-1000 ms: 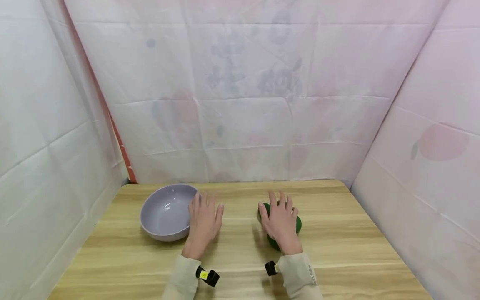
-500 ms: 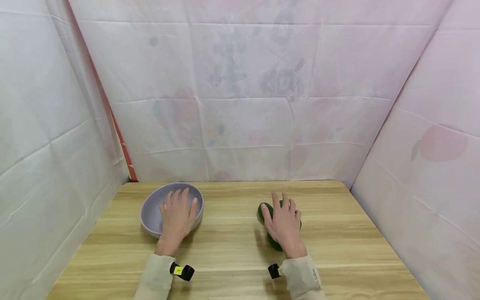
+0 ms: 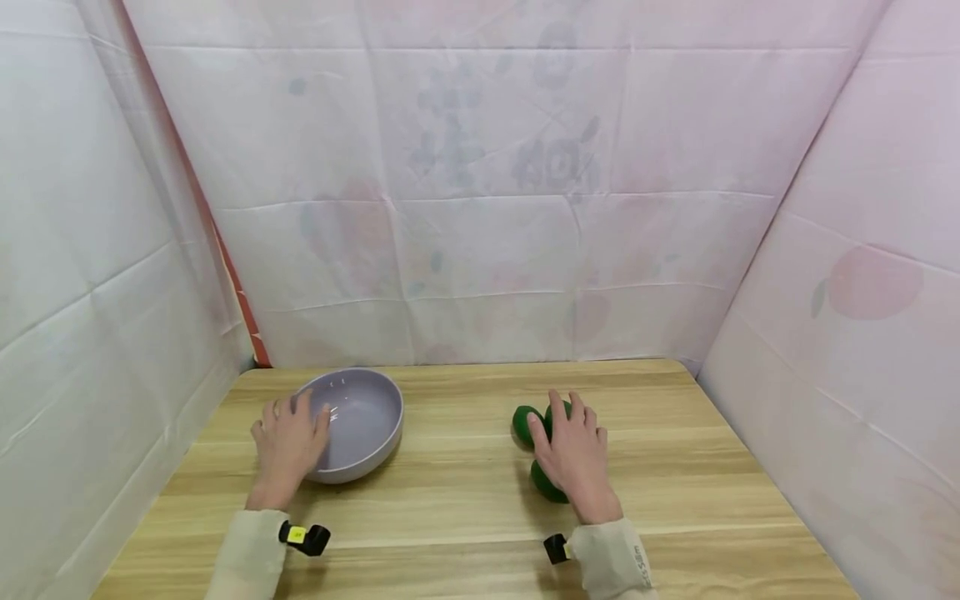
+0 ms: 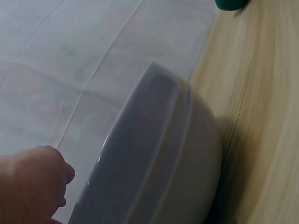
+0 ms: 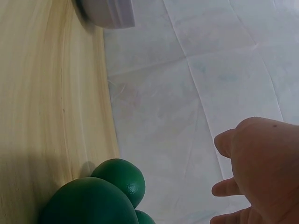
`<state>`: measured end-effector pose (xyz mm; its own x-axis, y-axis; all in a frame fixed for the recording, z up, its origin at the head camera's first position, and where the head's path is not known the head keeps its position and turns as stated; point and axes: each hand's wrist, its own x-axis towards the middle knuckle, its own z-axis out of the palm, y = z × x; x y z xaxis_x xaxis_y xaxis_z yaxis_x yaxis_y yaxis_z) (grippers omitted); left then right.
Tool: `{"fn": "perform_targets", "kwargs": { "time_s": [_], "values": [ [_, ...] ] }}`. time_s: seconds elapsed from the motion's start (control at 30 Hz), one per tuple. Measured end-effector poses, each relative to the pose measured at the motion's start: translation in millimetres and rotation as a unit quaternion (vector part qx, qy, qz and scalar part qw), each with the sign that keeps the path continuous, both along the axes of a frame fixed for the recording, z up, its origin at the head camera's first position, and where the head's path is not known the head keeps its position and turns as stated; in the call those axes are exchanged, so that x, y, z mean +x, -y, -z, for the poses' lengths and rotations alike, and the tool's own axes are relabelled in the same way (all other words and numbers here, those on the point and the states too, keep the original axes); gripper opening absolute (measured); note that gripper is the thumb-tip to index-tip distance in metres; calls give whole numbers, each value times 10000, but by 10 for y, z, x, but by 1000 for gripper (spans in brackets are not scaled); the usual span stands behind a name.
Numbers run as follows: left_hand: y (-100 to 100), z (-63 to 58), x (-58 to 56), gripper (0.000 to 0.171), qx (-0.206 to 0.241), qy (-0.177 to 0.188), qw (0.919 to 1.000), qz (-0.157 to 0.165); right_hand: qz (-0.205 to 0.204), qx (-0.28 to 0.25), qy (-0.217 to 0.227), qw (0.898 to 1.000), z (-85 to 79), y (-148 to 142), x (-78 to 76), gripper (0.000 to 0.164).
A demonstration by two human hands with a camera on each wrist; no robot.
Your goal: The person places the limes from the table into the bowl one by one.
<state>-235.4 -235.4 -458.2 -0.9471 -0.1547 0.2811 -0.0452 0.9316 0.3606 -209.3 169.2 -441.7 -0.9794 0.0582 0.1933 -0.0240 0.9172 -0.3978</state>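
A lavender bowl [image 3: 365,417] stands upright on the left of the table, with nothing visible inside. My left hand [image 3: 285,446] is over its left rim with relaxed fingers, holding nothing. In the left wrist view, that hand [image 4: 32,184] shows above and beside the bowl's wall [image 4: 163,154]. On the right, my right hand [image 3: 576,458] hovers over several green, round, lime-like fruits, fingers spread. One fruit [image 3: 528,426] lies by the thumb, another [image 3: 548,483] under the wrist side; a third is partly hidden. The right wrist view shows a gap between the hand [image 5: 266,172] and the fruits [image 5: 120,179].
The wood-grain table [image 3: 450,500] has its back edge against a pale printed cloth wall [image 3: 480,250]. Similar cloth hangs on the left [image 3: 90,333] and right [image 3: 840,333]. A black wrist camera [image 3: 318,540] sticks out from the left sleeve.
My left hand has moved left, from the bowl's right rim across its opening to its left rim. The right hand has shifted slightly right and nearer, showing more of the green fruits.
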Motion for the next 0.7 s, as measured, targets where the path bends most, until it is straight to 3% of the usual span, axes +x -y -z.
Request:
{"fn": "perform_targets", "kwargs": {
  "time_s": [0.13, 0.33, 0.47, 0.7],
  "values": [
    [122, 26, -24, 62, 505, 485, 9975, 49, -42, 88, -66, 9999, 17, -19, 19, 66],
    [233, 98, -73, 71, 1414, 1117, 9832, 276, -115, 181, -159, 9996, 34, -30, 52, 65],
    [282, 165, -107, 71, 1858, 1140, 9754, 314, -157, 202, -206, 9995, 47, -35, 69, 64],
    [332, 210, -104, 73, 2205, 1186, 9679, 201, -173, 152, -160, 9996, 55, -34, 95, 62]
  ]
}}
